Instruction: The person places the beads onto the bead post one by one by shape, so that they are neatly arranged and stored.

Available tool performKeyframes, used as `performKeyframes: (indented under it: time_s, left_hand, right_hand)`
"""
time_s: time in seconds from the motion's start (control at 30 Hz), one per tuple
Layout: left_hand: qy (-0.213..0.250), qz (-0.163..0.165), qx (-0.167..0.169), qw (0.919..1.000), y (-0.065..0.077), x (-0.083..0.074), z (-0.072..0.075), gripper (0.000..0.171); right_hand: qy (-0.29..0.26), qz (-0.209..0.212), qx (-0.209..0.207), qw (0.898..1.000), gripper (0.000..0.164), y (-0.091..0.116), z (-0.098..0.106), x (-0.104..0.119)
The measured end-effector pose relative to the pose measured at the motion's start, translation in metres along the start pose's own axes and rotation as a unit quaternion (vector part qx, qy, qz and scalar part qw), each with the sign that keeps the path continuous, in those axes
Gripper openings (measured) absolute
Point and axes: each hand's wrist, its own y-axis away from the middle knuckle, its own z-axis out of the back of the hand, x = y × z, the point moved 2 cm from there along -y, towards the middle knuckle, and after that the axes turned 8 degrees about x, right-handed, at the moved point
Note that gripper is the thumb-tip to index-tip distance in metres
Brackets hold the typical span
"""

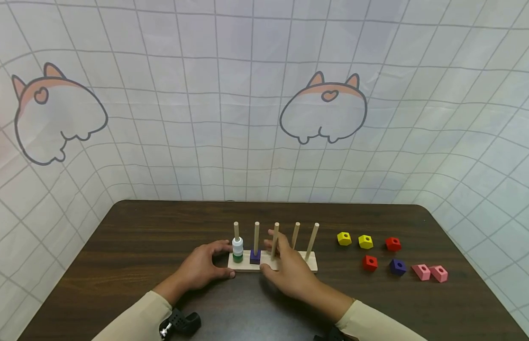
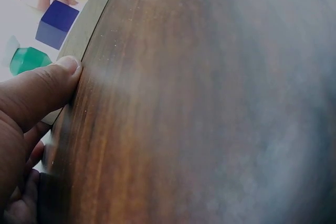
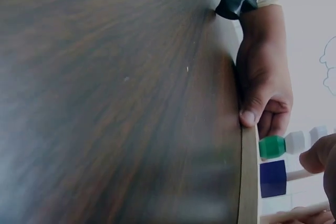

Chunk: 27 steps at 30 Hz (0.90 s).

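A pale wooden peg board [image 1: 243, 268] with several upright pegs stands on the dark table. White beads [image 1: 237, 245] sit above a green bead [image 1: 237, 259] on its leftmost peg. A purple block [image 1: 255, 257] is low on the peg beside it. My left hand [image 1: 200, 267] grips the board's left end, its thumb [image 2: 65, 69] on the front edge. My right hand [image 1: 292, 272] is at the middle peg, fingers behind it and thumb in front, apparently holding nothing. In the right wrist view its thumb [image 3: 317, 156] appears near the purple block's peg.
Loose blocks lie to the right of the board: two yellow blocks [image 1: 344, 238], two red blocks [image 1: 369, 263], another purple block [image 1: 398, 267] and two pink blocks [image 1: 421, 272]. A white gridded cloth [image 1: 239, 166] hangs behind the table and at its sides.
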Motion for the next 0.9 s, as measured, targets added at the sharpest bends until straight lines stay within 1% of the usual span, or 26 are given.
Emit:
performKeyframes:
  time_s: [0.13, 0.23, 0.33, 0.53, 0.63, 0.7, 0.8, 0.9]
  left_hand:
    - [0.001, 0.002, 0.003, 1.0000, 0.000, -0.001, 0.001, 0.055]
    - [0.000, 0.001, 0.003, 1.0000, 0.000, -0.001, 0.001, 0.055]
    - [-0.002, 0.000, 0.001, 1.0000, 0.000, -0.001, 0.002, 0.055]
    - [0.000, 0.002, 0.002, 1.0000, 0.000, 0.000, 0.001, 0.055]
    - [-0.001, 0.000, 0.001, 1.0000, 0.000, 0.001, 0.000, 0.055]
    - [-0.003, -0.001, -0.001, 1.0000, 0.000, 0.001, 0.000, 0.055]
    - [-0.005, -0.002, -0.002, 1.0000, 0.000, 0.001, 0.000, 0.055]
    - [-0.007, 0.000, -0.002, 1.0000, 0.000, 0.001, 0.000, 0.055]
  right_hand:
    - [-0.001, 0.008, 0.032, 0.999, 0.077, 0.009, 0.009, -0.001]
    - [-0.001, 0.025, 0.047, 0.999, 0.075, 0.016, 0.016, -0.004]
    - [0.013, 0.038, 0.059, 0.997, 0.074, 0.023, 0.023, -0.008]
    - [0.041, 0.034, 0.084, 0.995, 0.064, 0.040, 0.043, -0.022]
    - [0.059, 0.040, 0.078, 0.994, 0.057, 0.049, 0.056, -0.031]
    - [0.072, 0.043, 0.067, 0.994, 0.052, 0.055, 0.065, -0.037]
    - [0.091, 0.041, 0.038, 0.994, 0.048, 0.062, 0.079, -0.047]
    - [0.112, 0.027, 0.006, 0.993, 0.047, 0.070, 0.092, -0.057]
